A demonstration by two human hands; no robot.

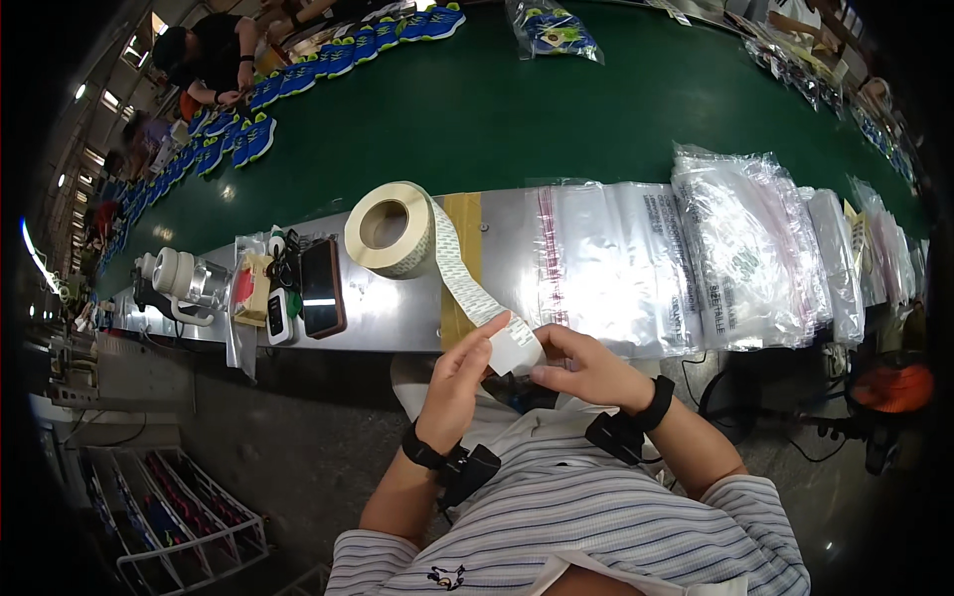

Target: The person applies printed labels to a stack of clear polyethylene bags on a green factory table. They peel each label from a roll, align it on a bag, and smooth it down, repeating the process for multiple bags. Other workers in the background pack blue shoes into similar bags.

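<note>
A roll of white printed stickers [393,260] rests on the metal ledge, and its unwound strip [465,283] runs down toward me. My left hand [460,372] pinches the strip's end between thumb and fingers. On the other side of that end, my right hand [586,370] grips the strip's edge with thumb and forefinger. The end piece [515,345] between my hands is mostly blank white with some print at its upper right. A strip of brown tape [463,214] lies on the ledge behind the unwound stickers.
Clear plastic bags [621,268] lie right of my hands, beside a thicker bag stack [750,248]. Left are a phone [321,288], a small white device [281,316] and a clear jug [204,283]. Blue shoes [333,60] line the green conveyor belt [427,129]; a person [204,55] works there.
</note>
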